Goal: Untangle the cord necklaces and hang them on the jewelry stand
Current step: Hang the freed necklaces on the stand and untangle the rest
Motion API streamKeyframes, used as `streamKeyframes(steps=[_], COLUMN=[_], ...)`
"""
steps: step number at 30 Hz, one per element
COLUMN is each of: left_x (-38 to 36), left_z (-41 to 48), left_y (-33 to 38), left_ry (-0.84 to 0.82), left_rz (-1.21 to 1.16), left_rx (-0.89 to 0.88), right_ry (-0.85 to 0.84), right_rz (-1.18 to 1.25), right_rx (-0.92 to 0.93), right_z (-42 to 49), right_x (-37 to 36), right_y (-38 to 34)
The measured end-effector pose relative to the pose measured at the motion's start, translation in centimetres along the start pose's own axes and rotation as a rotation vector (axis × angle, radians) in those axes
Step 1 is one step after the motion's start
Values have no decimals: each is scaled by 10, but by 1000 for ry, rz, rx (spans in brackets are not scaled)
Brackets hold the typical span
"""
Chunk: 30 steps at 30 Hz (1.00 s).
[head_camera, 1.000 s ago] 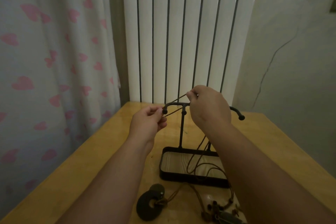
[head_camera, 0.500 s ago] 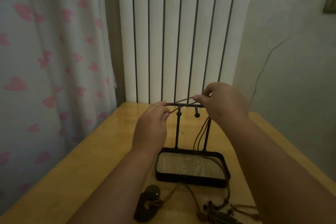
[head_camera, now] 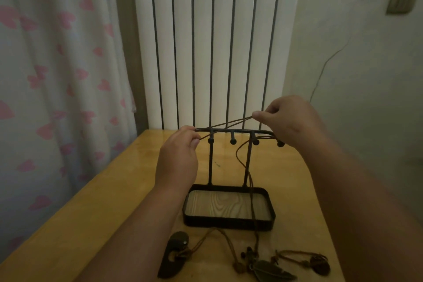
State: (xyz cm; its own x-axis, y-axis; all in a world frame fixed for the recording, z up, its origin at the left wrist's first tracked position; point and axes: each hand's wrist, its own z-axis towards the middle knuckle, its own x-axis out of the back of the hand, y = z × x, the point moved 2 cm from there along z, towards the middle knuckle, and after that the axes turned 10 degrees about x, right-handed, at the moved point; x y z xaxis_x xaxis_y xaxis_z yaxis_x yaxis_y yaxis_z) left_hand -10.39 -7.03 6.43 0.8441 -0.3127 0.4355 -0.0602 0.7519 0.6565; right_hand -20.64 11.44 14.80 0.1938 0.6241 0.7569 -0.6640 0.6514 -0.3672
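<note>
I hold a thin brown cord necklace tight over the black metal jewelry stand.

My left hand pinches one end at 9 o'clock of the top bar; my right hand pinches the other at 2 o'clock.

Wooden table, heart-print curtain, radiator

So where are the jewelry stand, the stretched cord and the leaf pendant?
jewelry stand (head_camera: pixel 229 224): head view, front rim of its tray.
cord (head_camera: pixel 229 122): head view, taut span between both hands.
leaf pendant (head_camera: pixel 270 270): head view, middle of the leaf on the table.
</note>
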Motion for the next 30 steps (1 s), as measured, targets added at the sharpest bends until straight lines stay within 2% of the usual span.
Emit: streamKeyframes(steps=[5,10,12,16,18,22,30], left_x=[0,3,4,4,4,4,3], left_z=[0,-2,-3,-3,-4,-3,-2], left_y=[4,6,7,5,6,6,6], left_ry=[-9,-7,-8,-19,-15,-4,24], left_rz=[-11,-16,-22,-40,-38,-45,-50], left_rx=[36,58,72,98,101,111,131], right_ry=[47,-20,-56,-72,0,221,239], right_rz=[259,897,1073,1252,1157,681,367], right_rx=[3,-250,-293,-260,-222,-159,-138], right_z=[-4,-11,-14,-18,-18,-17,-24], right_x=[5,11,12,12,10,7,-6], right_y=[-6,-17,-20,-20,-19,-12,15])
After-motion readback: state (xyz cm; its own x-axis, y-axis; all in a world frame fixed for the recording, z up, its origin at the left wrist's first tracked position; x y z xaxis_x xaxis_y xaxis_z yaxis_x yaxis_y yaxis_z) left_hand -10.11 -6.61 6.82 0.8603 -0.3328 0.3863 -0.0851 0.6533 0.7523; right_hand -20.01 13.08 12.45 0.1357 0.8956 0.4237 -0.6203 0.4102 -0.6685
